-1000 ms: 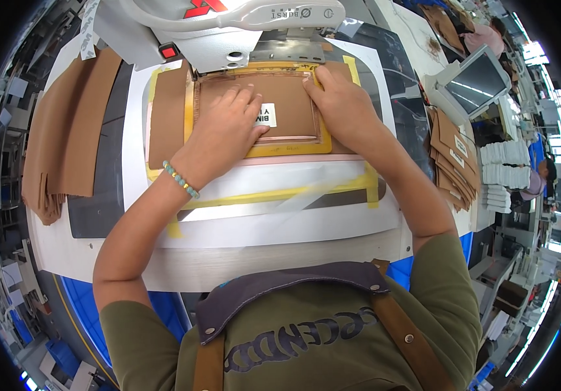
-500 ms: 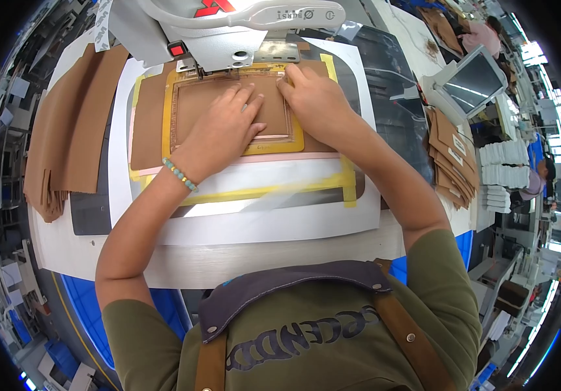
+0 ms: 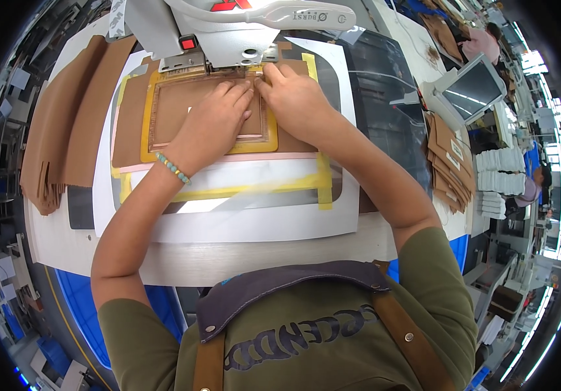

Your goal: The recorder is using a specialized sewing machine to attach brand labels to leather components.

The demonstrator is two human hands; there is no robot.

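Beneath the machine head [image 3: 218, 42] — yellow frame [image 3: 254, 146], long axis left-to-right.
My left hand [image 3: 212, 124] lies flat across it; right hand [image 3: 293, 101] curls at its far-right corner — pinch unclear.

The person's left grip [image 3: 214, 124] lies on brown fabric [image 3: 179, 104] inside a yellow frame [image 3: 147, 124]; the right grip [image 3: 293, 101] rests at its upper right corner. Beyond stands a white sewing machine [image 3: 218, 42]. Folded brown cloth [image 3: 62, 124] covers the surface's [image 3: 280, 259] left side.
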